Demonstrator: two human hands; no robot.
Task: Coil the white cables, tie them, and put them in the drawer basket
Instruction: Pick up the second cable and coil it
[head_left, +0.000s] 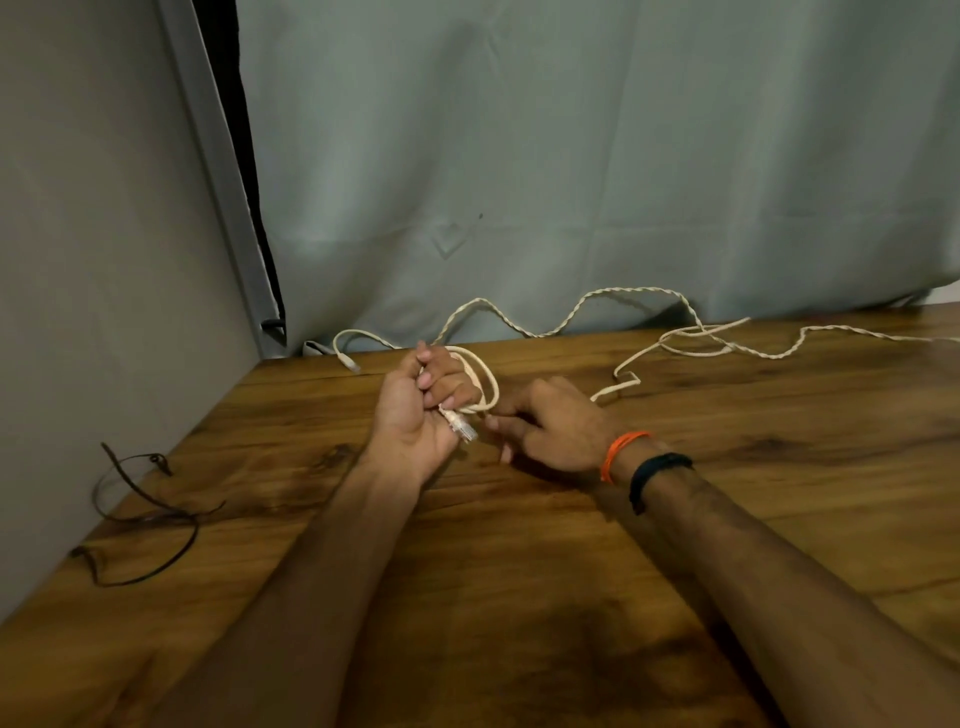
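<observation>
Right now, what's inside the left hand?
The left hand grips a loop of white cable, and the clear plug pokes out below. Any further turns in the palm are hidden by fingers.

Left hand grips looped white cable; right hand pinches it.

Near table bare; white cable sprawls far edge (dark ties left).

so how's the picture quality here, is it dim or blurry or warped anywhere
Head view: dim, warm light; the wooden table shows soft sheen patches but no hard glare. The left hand and right hand cast faint shadows on it. Wide-angle bending curves the table's back edge and the grey post at left. The white cable looks slightly soft; the black ties merge into shade.
</observation>
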